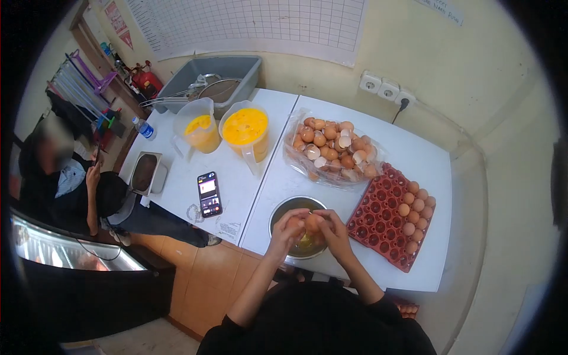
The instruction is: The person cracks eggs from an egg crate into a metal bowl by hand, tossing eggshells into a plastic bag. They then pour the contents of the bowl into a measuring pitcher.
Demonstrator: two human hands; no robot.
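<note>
Over a round metal bowl (275,211), my left hand (284,232) is closed around a brown eggshell piece (294,223). Close beside it, my right hand (333,232) grips another brown eggshell piece (312,223). The two pieces are near each other, and the fingers partly cover them, so I cannot tell whether they are fully apart. Below the hands, clear yellowish raw egg (306,241) shows in the bowl. To the right stands a red egg tray (377,216), with whole brown eggs (418,207) along its right side and bare cups on its left.
Behind the bowl lies a clear plastic bag (302,160) full of cracked eggshells (331,148). Two pitchers (258,151) (207,143) of yolks, a phone (209,195), a metal container (160,177) and a grey tub (236,74) occupy the left table. A person (65,177) sits at left.
</note>
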